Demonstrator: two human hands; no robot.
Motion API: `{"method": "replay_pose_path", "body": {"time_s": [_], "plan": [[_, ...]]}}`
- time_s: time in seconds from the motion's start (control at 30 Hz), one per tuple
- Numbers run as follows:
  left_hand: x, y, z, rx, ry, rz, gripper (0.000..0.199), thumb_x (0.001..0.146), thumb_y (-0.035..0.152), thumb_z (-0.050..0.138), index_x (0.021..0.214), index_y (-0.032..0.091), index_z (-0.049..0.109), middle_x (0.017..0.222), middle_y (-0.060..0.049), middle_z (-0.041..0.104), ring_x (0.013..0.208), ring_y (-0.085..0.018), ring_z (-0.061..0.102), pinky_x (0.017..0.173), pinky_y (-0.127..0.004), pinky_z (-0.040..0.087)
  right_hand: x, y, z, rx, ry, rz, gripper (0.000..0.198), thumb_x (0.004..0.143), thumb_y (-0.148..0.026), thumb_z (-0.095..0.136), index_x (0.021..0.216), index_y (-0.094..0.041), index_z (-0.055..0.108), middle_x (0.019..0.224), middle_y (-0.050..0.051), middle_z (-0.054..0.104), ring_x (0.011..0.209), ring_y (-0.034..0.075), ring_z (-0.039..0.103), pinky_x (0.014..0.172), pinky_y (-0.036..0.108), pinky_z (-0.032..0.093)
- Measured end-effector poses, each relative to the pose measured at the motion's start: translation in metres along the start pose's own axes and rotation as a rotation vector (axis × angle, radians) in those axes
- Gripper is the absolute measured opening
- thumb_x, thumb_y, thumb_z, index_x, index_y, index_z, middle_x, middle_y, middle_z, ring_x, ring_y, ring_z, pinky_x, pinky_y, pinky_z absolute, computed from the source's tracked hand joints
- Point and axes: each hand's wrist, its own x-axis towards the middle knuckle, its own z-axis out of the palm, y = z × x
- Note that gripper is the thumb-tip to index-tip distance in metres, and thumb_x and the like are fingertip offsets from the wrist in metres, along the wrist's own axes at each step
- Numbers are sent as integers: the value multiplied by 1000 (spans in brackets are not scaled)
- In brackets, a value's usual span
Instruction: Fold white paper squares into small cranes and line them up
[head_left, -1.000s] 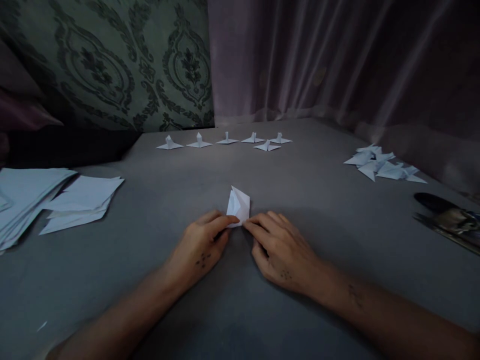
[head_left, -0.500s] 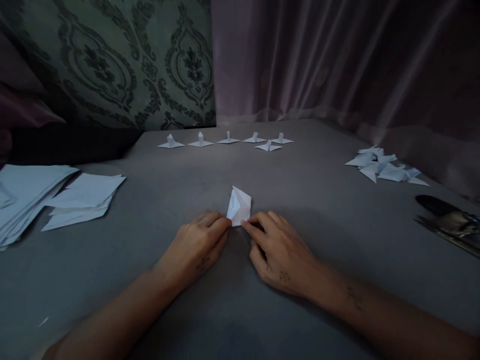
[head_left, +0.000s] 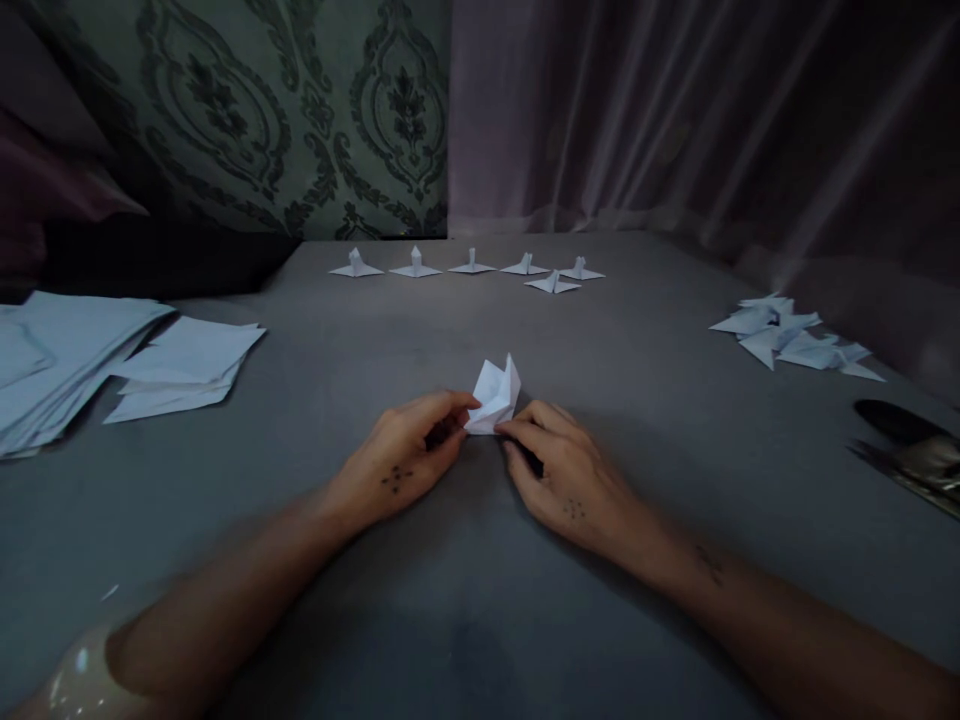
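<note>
A small folded white paper [head_left: 495, 392] stands on the grey table, its upper flaps raised and parted. My left hand [head_left: 416, 440] pinches its left lower edge between thumb and fingers. At the right lower corner, my right hand [head_left: 559, 460] has its fingertips closed on the same paper. Both wrists lie low over the tabletop. The lower edge of the paper is partly covered by my fingertips.
Several folded paper figures [head_left: 416, 265] stand in a row at the back. More folded pieces [head_left: 795, 335] are heaped on the right, near scissors [head_left: 907, 450]. Stacked paper sheets [head_left: 82, 340] and smaller cut sheets [head_left: 187, 360] lie on the left. A curtain [head_left: 600, 120] hangs behind.
The folded paper's flaps have opened and risen, where before it lay flatter. My left fingers have shifted higher along its left side. The whole view has shifted slightly.
</note>
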Motion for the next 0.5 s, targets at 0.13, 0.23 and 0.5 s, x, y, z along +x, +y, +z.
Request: {"method": "replay_pose_path", "body": {"time_s": [0.13, 0.23, 0.5], "plan": [[0, -4, 1, -35, -9, 92, 29, 86, 17, 50, 112, 25, 59, 96, -1, 63, 84, -13, 61, 75, -26, 49, -3, 0, 2, -18, 30, -21, 30, 85, -11, 44, 106, -17, 65, 92, 8, 58, 90, 21, 53, 83, 37, 47], [1, -9, 2, 29, -31, 221, 25, 90, 16, 45, 105, 23, 63, 100, -3, 61, 90, -14, 59, 80, -28, 48, -6, -2, 2, -51, 30, -50, 34, 85, -10, 43, 111, -16, 64, 93, 8, 58, 91, 22, 53, 84, 39, 47], [-1, -17, 5, 476, 72, 473, 25, 94, 20, 41, 107, 20, 62, 95, -7, 61, 86, -17, 57, 78, -33, 48, -9, -10, -1, -115, 15, -88, 37, 85, -12, 43, 117, -14, 62, 94, 11, 59, 91, 23, 52, 83, 42, 48]]}}
